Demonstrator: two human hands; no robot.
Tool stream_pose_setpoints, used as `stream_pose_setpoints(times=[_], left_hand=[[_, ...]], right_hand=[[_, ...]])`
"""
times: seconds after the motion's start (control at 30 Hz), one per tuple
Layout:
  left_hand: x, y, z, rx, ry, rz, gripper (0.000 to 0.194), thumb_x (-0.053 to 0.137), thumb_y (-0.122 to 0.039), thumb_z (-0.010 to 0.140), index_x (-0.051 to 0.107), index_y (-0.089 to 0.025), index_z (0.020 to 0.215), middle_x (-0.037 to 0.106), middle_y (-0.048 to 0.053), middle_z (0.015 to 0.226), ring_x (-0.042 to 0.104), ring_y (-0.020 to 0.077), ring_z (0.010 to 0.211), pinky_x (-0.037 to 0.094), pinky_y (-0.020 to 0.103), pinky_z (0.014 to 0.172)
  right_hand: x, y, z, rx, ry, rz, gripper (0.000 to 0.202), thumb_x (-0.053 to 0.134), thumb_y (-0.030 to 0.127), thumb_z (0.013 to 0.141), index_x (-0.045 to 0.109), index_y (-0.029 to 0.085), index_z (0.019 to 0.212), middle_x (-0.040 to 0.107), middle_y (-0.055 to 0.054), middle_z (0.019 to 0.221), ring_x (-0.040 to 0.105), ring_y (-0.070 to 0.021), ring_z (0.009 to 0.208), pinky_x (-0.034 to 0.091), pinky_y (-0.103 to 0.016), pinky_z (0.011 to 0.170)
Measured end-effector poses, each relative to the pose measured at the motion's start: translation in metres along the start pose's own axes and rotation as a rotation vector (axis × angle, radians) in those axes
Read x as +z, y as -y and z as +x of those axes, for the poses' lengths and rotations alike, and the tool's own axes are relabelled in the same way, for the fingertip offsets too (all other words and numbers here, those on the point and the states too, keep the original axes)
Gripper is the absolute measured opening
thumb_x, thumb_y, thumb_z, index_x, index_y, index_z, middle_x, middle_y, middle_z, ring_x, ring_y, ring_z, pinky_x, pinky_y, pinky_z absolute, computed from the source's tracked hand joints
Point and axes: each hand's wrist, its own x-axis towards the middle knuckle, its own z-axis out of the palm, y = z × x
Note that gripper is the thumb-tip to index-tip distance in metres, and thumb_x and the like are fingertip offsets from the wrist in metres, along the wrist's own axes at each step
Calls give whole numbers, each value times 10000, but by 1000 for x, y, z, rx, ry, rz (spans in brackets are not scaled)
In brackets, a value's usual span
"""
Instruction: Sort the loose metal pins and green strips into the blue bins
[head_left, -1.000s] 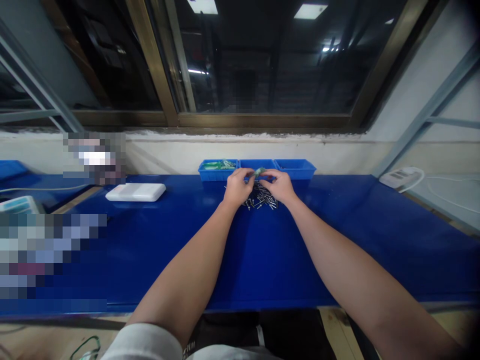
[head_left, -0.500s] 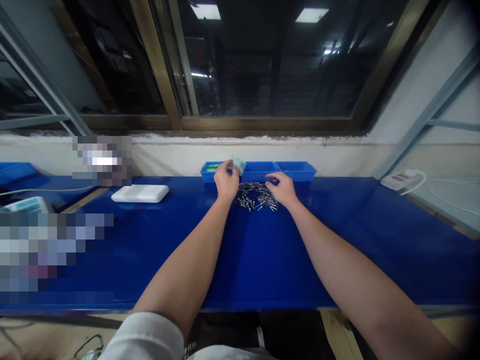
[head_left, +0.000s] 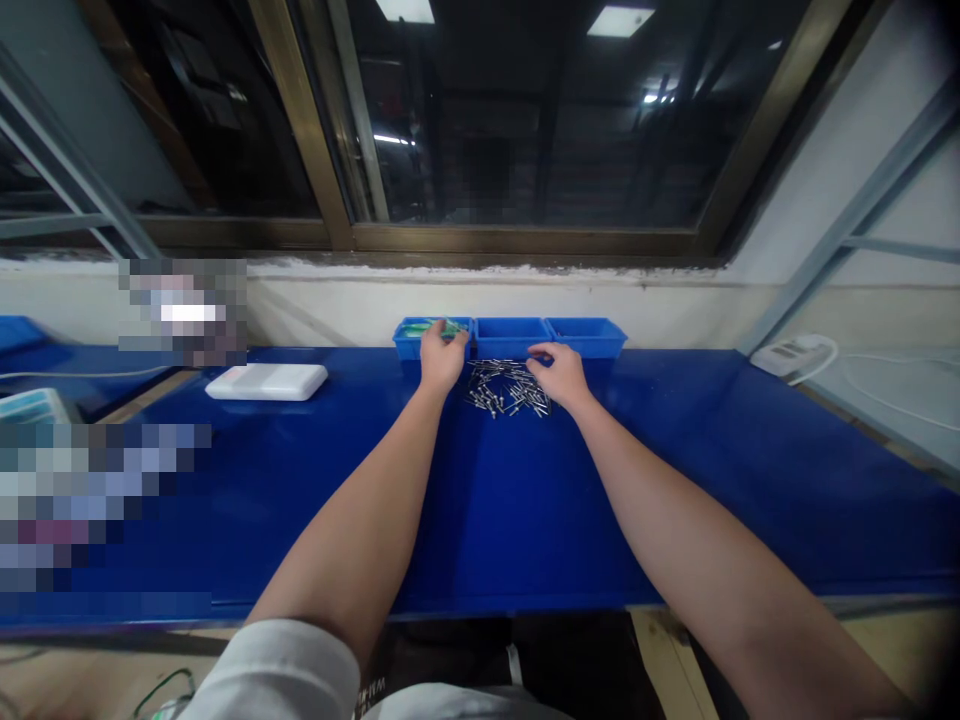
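Three blue bins stand in a row against the wall: the left bin (head_left: 409,348) with green and clear packets (head_left: 417,328) in it, the middle bin (head_left: 511,343), and the right bin (head_left: 596,345). My left hand (head_left: 443,357) is at the front of the left bin, fingers apart over the packets, with nothing held that I can see. A loose pile of thin metal pieces (head_left: 517,388) lies on the blue table in front of the bins. At the pile's right edge is my right hand (head_left: 559,373), its fingers curved and apart, holding nothing visible.
A white flat box-like device (head_left: 267,381) lies on the table (head_left: 495,520) at the left. White power strip (head_left: 793,356) with a cable sits at the right near a metal frame. Behind the bins is the wall below a window. Blurred patches cover the far left.
The clear and green packet at my left hand has gone down into the left bin, and the fingers have come apart. My right hand has hardly moved. The view has shifted slightly.
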Motion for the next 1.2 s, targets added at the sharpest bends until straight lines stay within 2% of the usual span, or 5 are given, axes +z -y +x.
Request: stream_pose_setpoints(times=[0.3,0.47,0.73,0.9,1.2], left_hand=[[-10,-12,-34,57,126,566,207,552,-310,760,666,-152,830,653,188,946,581,357,991,425,506,887],[-3,-8,-40,48,221,582,279,563,-419,751,666,-160,737,659,189,896,589,343,986,436,465,882],[7,-26,-48,17,443,744,528,340,-496,875,658,-96,1008,631,204,1118,532,309,1132,380,403,975],[11,-35,-52,-6,447,739,553,326,-509,883,605,-80,1094,605,211,1171,539,312,1129,396,387,948],[17,-34,-55,38,448,770,595,322,-539,872,553,-77,1168,544,225,1239,494,340,1175,366,439,971]], right_hand=[[4,-3,-4,168,43,-293,378,602,495,743,681,186,946,649,-141,1011,526,-325,1042,376,-480,901],[8,-5,-5,278,118,-229,444,591,551,749,672,150,923,648,-183,992,574,-311,999,401,-421,869],[11,12,-5,172,260,-191,463,464,528,841,642,153,1046,633,-143,1102,571,-255,1046,407,-359,906],[11,18,-2,55,176,-135,399,444,445,864,645,147,1037,630,-102,1077,558,-205,1032,393,-317,946],[9,13,-4,285,272,-434,499,533,540,769,655,168,1078,532,-172,1162,418,-356,1138,359,-504,915]])
